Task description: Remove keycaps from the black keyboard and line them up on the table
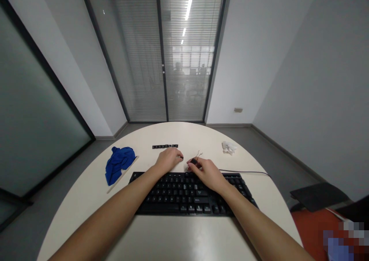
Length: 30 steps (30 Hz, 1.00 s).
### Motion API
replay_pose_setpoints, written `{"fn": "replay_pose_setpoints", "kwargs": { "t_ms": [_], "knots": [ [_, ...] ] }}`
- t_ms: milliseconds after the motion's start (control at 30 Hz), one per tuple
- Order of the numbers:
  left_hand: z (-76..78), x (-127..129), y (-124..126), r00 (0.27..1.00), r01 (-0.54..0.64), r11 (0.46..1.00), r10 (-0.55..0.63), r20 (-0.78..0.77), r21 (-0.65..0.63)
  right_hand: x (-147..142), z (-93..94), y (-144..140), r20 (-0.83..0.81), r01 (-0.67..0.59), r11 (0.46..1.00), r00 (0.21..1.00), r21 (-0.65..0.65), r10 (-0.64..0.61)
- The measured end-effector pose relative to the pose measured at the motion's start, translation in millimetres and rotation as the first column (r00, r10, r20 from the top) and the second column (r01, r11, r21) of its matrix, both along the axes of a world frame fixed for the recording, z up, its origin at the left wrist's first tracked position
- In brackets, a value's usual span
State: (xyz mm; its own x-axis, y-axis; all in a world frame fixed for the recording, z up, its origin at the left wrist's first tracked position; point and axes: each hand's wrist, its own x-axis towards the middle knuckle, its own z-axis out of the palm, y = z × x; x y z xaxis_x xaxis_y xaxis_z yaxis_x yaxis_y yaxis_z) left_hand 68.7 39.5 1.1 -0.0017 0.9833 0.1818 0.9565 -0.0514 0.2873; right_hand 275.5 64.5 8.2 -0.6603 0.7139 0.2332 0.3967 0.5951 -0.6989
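- Round cream worktop [86, 199] in a grey office room.
- Left hand [168, 159] rests curled beyond the black computer keyboard [184, 193].
- Right hand [208, 173] pinches a small black keycap [193, 162]; wire puller [198, 153] lies just beside it.

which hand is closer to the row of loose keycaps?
Left. The left hand sits just below the row of loose keycaps; the right hand is farther off, down-right, over the keyboard.

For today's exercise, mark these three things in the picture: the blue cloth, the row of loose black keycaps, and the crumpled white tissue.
blue cloth [118, 164]: head view, middle of the bunched fabric.
row of loose black keycaps [165, 146]: head view, centre of the row.
crumpled white tissue [228, 147]: head view, middle of the wad.
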Motion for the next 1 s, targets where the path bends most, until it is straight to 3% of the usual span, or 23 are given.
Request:
{"fn": "replay_pose_setpoints", "kwargs": {
  "t_ms": [167,467,1000],
  "knots": [
    [0.6,4,23,0.994,0.063,0.993,-0.054,-0.092,0.100,-1,0.0,-1,-0.022,-0.004,1.000,1.000,-0.016,0.004],
    [-1.8,-5,59,0.972,-0.025,0.995,0.046,-0.230,0.095,0,2.0,-2,-0.024,-0.010,0.999,1.000,-0.031,0.009],
    [-11.6,-14,62,0.976,-0.099,0.991,0.114,-0.184,0.091,0,2.1,-1,-0.008,-0.016,0.999,1.000,-0.028,0.015]
  ]
}}
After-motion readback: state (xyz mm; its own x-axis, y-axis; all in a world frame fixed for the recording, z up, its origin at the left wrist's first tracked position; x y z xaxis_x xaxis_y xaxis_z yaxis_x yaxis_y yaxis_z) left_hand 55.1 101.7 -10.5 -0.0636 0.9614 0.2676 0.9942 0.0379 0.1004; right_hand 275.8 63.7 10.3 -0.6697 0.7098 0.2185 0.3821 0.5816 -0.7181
